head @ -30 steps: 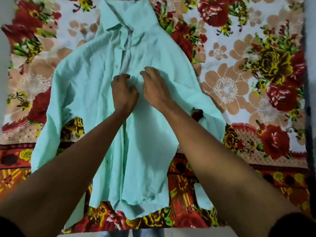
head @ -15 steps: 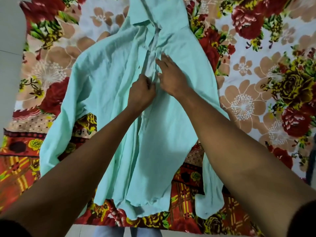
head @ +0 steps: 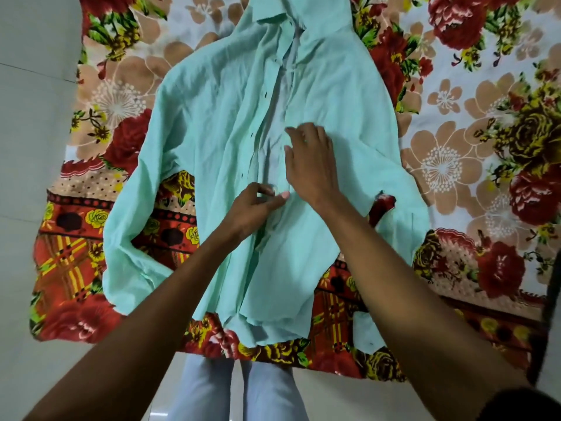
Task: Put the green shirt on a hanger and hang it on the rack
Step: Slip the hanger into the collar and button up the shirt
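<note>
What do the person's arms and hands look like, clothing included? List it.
Both forearms are bare. The left hand and the right hand wear no gloves, rings or watch that can be seen. A dark sleeve edge shows at the lower right corner. The left thumbnail looks pale pink.

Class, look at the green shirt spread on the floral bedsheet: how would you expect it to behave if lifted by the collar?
The green shirt is wrinkled and lies flat, so it would probably hang limp. Its open front would likely gape, sleeves dangling. It looks thin, probably light. The left hand pinches its front edge.
</note>
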The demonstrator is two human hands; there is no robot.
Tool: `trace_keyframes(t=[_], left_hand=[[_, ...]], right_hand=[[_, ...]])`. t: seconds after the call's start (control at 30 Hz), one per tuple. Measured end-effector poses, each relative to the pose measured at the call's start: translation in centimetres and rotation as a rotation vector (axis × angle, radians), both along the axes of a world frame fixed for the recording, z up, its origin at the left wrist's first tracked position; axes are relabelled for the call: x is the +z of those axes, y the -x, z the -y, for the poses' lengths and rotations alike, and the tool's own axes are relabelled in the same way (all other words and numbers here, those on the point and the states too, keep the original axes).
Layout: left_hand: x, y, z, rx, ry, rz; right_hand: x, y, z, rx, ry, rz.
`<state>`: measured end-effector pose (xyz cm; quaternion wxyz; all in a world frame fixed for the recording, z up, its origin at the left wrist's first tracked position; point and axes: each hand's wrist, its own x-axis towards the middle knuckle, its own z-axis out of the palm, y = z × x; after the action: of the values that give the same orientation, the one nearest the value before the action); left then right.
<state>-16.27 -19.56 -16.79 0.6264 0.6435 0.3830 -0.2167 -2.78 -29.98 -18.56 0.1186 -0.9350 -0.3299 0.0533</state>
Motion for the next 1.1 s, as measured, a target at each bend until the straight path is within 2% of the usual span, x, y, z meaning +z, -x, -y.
trace_keyframes(t=[0.1, 0.13, 0.27, 0.33, 0.43, 0.5, 0.6, 0.7, 0.83, 0.93, 1.0, 1.07, 1.1], left_hand=[[-0.2, 3.1, 0.4, -0.294, -0.111, 0.036], [-0.2, 4.0, 0.8, -0.293, -0.087, 0.047], [0.6, 6.8, 2.9, -0.065, 0.156, 0.033], [1.1, 8.1, 3.7, -0.096, 0.209, 0.028], [1.0, 10.3, 4.3, -0.265, 0.202, 0.045], [1.1, 11.6, 4.9, -0.289, 0.190, 0.041], [0.9, 13.4, 5.7, -0.128, 0.135, 0.034], [0.2, 15.1, 6.0, -0.037, 0.058, -0.015], [0.7, 15.7, 5.8, -0.299, -0.030, -0.057], [1.5, 15.3, 5.4, -0.547, 0.035, -0.172], [2.4, 14.6, 4.5, -0.753, -0.046, -0.204], [3.3, 13.2, 3.0, -0.939, -0.284, -0.175], [3.5, 12.2, 2.0, -0.952, -0.356, -0.148]], right_hand=[[-0.5, 4.0, 2.5, -0.037, 0.026, -0.182], [-0.9, 4.4, 3.2, -0.039, 0.048, -0.225], [-1.3, 4.9, 4.2, -0.031, 0.015, -0.318], [-1.2, 5.1, 4.4, -0.010, 0.037, -0.330], [-1.0, 5.6, 4.9, 0.025, 0.142, -0.345], [-0.4, 6.5, 5.4, 0.038, 0.155, -0.334], [0.6, 8.3, 5.9, 0.006, 0.091, -0.231], [0.5, 11.1, 6.5, -0.061, 0.014, -0.271], [-0.9, 13.5, 8.0, -0.057, 0.192, -0.336], [-1.3, 14.1, 7.6, -0.066, 0.313, -0.240], [-0.8, 14.1, 5.9, -0.160, 0.232, -0.137], [-0.2, 13.7, 3.5, -0.224, 0.042, -0.076], [0.0, 13.3, 2.3, -0.229, -0.064, -0.091]])
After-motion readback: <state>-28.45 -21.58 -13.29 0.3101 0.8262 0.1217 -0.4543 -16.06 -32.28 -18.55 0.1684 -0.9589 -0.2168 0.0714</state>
